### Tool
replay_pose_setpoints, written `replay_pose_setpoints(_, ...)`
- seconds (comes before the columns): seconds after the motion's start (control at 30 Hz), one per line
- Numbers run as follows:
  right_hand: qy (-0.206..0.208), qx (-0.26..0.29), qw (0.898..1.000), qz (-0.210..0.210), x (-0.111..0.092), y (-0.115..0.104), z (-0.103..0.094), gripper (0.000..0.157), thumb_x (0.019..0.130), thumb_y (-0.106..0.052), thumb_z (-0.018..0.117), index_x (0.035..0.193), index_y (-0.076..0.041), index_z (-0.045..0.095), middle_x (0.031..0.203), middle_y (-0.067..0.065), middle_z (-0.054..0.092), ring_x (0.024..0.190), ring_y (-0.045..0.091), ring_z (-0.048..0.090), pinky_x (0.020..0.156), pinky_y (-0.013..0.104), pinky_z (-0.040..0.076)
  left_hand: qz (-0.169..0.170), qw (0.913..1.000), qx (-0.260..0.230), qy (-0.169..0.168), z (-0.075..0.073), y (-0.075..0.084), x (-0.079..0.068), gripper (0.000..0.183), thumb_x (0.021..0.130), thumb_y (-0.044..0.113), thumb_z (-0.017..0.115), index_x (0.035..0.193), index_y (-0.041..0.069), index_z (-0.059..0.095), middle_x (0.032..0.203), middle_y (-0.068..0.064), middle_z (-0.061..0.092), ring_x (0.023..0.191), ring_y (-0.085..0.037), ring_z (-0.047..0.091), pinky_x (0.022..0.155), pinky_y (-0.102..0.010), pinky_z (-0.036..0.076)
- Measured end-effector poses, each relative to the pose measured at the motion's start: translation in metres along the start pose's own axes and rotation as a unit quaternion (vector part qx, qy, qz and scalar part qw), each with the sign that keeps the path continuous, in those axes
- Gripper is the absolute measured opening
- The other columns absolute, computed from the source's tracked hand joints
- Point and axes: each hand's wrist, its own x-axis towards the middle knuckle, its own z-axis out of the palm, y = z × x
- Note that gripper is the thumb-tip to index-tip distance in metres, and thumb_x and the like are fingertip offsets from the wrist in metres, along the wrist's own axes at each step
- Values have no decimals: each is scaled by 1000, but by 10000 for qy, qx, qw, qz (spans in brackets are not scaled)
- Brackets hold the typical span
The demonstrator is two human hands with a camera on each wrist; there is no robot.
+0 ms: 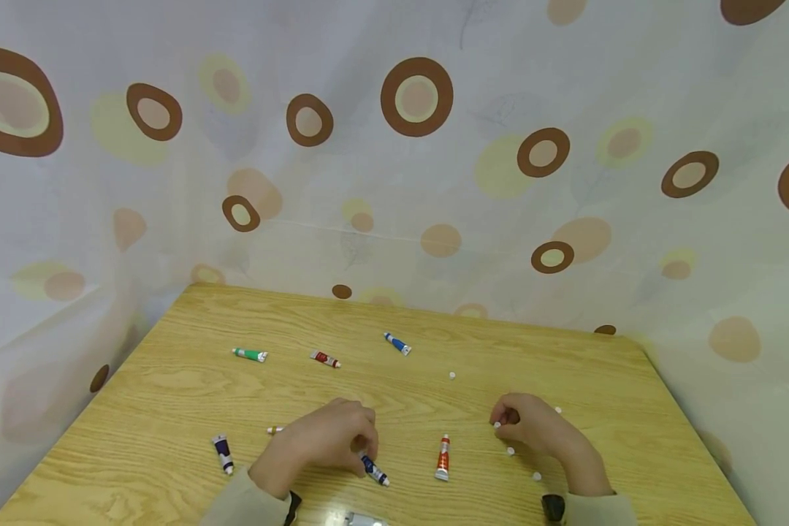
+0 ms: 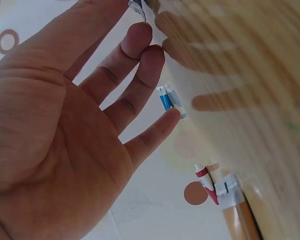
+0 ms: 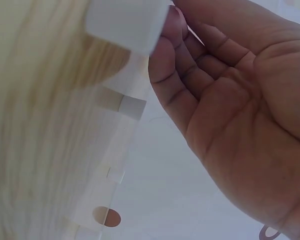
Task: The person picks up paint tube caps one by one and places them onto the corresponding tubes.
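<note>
My left hand (image 1: 332, 438) pinches the crimped end of a dark blue paint tube (image 1: 375, 471), whose white cap points toward the near right. In the left wrist view only a bit of that tube's foil end (image 2: 136, 7) shows at the fingertips. At the right, my right hand (image 1: 539, 431) holds a small white cap (image 1: 497, 424) between thumb and fingertips, low over the table. Another white cap (image 1: 511, 451) lies just below this hand, and one more (image 1: 537, 476) sits nearer the wrist. Between the hands lies a red-orange paint tube (image 1: 443, 459).
On the wooden table (image 1: 191, 394) lie a green tube (image 1: 250, 354), a dark red tube (image 1: 326, 359), a blue tube (image 1: 397, 343) and a purple tube (image 1: 223, 454). An ochre tube (image 1: 275, 430) is partly behind the left hand. White caps (image 1: 452, 375) lie farther back. A patterned curtain (image 1: 381, 183) encloses the table.
</note>
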Motion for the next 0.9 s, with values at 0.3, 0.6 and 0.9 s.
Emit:
replay_pose_setpoints(0.3,-34,14,10000,34,0,-2,0,4,95,-11,71,97,-9,68,90,0,65,77,7,54,67,22,47,42,9999,100,-89,0,0,1,15,78,25,91,78,30,77,76,21,60,69,7,46,90,-25,45)
replay_pose_setpoints(0.6,191,30,9998,111,1,-7,0,3,97,-12,67,99,-11,67,89,0,64,78,9,54,67,22,47,-35,10000,47,43,-2,0,2,13,78,17,87,78,25,78,74,20,63,67,7,48,74,-15,44)
replay_pose_setpoints(0.9,354,-12,9994,-37,2,-12,-2,7,96,-8,65,103,-9,67,93,2,67,80,7,56,68,21,50,-167,9988,-55,457,-10,-3,-1,12,82,20,84,83,29,77,80,24,65,78,7,57,105,-35,49)
